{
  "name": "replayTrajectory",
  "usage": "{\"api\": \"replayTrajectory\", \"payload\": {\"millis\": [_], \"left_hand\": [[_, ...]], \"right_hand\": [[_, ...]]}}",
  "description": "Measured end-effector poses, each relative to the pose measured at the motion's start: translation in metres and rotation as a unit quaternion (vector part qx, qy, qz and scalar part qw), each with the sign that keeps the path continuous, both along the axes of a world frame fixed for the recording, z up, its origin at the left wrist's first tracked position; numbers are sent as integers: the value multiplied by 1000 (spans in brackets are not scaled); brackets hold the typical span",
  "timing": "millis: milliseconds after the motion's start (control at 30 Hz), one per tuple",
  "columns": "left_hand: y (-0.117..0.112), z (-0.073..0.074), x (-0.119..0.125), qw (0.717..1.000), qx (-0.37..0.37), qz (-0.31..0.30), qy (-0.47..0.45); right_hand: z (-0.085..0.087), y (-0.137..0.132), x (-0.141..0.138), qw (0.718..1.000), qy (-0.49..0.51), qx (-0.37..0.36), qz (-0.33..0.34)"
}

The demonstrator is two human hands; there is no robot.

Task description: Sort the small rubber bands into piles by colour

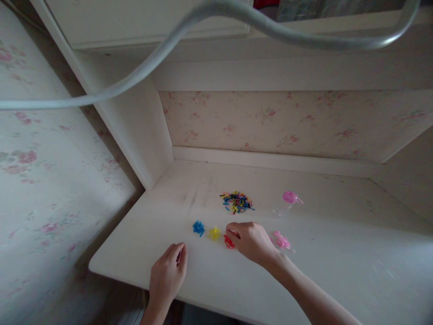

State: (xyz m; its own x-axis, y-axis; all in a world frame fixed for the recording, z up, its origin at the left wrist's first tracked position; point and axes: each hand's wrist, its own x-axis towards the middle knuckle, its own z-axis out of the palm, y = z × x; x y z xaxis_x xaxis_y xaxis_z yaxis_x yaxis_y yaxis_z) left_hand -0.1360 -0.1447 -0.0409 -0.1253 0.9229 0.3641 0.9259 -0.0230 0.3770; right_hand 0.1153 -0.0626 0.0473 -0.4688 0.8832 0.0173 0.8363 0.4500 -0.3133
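My right hand (252,239) is over a small heap of red rubber bands (229,242), with thumb and fingers pinched together. Whatever is between those fingertips is too small to make out. Near the front edge of the table, my left hand (168,272) rests with its fingers curled against the thumb; its inside is hidden. A yellow heap of bands (214,233) lies left of the red one, and a blue heap (198,228) farther left. Beyond my right hand sits a mixed pile of many-coloured bands (238,202). Pink bands (282,240) lie right of the wrist, partly hidden by it.
A pink translucent object (291,197) lies at the back right of the white table (338,243). Side panels and a back ledge (270,158) bound the table, with a shelf above. A grey-white curved tube (216,6) crosses the upper view.
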Motion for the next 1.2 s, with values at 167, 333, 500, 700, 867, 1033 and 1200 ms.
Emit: {"api": "replayTrajectory", "payload": {"millis": [167,333,500,700,867,1033,1200], "left_hand": [[2,4,1,1000,7,-10,-19],[11,23,17,995,15,-57,-76],[34,55,74,985,-40,-155,-65],[87,70,133,982,-82,-168,37],[125,68,152,975,-116,-128,142],[143,63,154,968,-129,-131,170],[146,59,153,966,-133,-128,179]], "right_hand": [[-21,-36,61,965,205,8,-165],[-70,-79,142,891,252,32,-376],[-89,-99,179,838,300,43,-454],[-77,-86,167,845,318,-6,-429],[-75,-85,168,855,335,4,-396],[-73,-85,167,849,353,7,-393],[-73,-84,168,848,360,4,-389]]}}
